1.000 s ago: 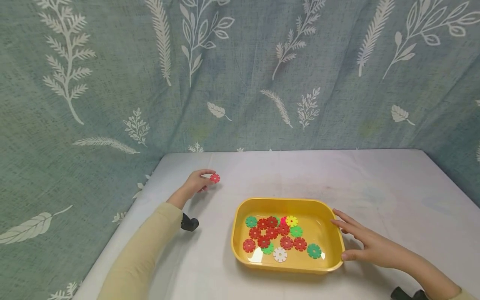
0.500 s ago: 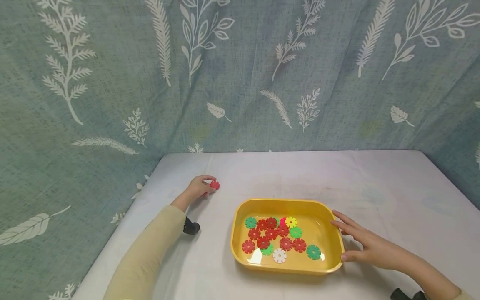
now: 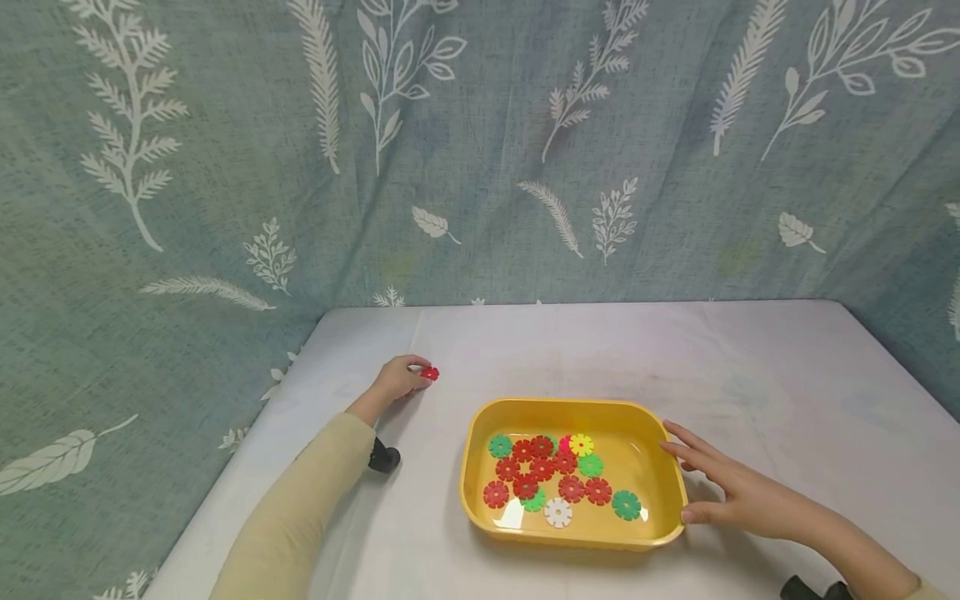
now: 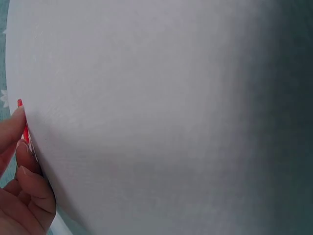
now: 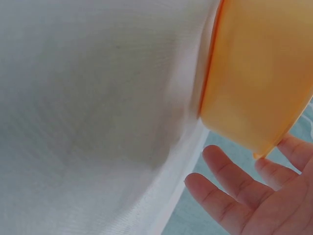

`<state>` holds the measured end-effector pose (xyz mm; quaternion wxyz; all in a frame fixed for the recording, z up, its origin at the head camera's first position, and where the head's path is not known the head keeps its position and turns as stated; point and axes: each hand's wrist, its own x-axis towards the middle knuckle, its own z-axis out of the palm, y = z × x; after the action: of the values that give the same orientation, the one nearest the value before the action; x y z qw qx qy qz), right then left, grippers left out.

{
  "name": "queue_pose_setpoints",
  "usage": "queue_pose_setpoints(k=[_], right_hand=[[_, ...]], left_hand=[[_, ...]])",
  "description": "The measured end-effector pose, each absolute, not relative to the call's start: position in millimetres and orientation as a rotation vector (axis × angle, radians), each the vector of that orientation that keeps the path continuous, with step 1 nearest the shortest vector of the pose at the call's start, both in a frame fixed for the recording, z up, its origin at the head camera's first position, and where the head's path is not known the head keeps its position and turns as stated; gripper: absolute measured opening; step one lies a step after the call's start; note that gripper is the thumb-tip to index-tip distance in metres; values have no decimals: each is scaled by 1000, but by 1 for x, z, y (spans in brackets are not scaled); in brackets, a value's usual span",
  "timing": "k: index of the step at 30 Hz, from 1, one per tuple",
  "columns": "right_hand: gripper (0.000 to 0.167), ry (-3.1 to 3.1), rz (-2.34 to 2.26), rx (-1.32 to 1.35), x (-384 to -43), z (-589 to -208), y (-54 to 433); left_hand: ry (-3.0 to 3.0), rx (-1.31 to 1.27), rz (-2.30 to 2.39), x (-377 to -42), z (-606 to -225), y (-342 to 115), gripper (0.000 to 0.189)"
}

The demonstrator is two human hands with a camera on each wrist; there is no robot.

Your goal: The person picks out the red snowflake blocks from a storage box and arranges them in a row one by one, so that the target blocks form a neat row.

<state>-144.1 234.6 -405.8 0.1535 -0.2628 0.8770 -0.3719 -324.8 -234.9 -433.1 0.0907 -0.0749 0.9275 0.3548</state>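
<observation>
At the left part of the table, my left hand (image 3: 395, 379) pinches a red snowflake-shaped toy disc (image 3: 431, 373) between thumb and fingertips, low over the cloth. The left wrist view shows that disc (image 4: 26, 132) nearly edge-on. A yellow tray (image 3: 652, 467) stands near the middle, with several red discs (image 3: 571, 488), green discs (image 3: 626, 505), a yellow disc (image 3: 581, 445), a white disc (image 3: 558, 512) and a partly covered pink disc inside. My right hand (image 3: 738, 492) rests against the tray's right rim, fingers extended. From the right wrist, its fingers (image 5: 234, 178) appear spread beside the tray wall (image 5: 259, 73).
A white cloth (image 3: 600, 350) covers the table. Behind and at both sides hangs a green leaf-patterned curtain (image 3: 480, 150). Black wrist-worn pieces show below the left wrist and at the lower right edge.
My left hand has come down and slightly nearer with the red disc, which has turned and now shows less of its face. My right hand and the tray have hardly moved.
</observation>
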Motion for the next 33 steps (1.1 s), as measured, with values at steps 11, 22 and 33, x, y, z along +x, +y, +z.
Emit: queue_pose_setpoints(k=[11, 22, 33], right_hand=[[76, 2506, -1067, -748, -144, -404, 234], [79, 2507, -1061, -750, -145, -405, 235], [77, 2531, -1028, -775, -144, -405, 235]], left_hand=[[2757, -234, 1043, -325, -436, -237, 42], [2792, -228, 1114, -319, -433, -234, 41], [2790, -15, 1234, -314, -406, -201, 37]])
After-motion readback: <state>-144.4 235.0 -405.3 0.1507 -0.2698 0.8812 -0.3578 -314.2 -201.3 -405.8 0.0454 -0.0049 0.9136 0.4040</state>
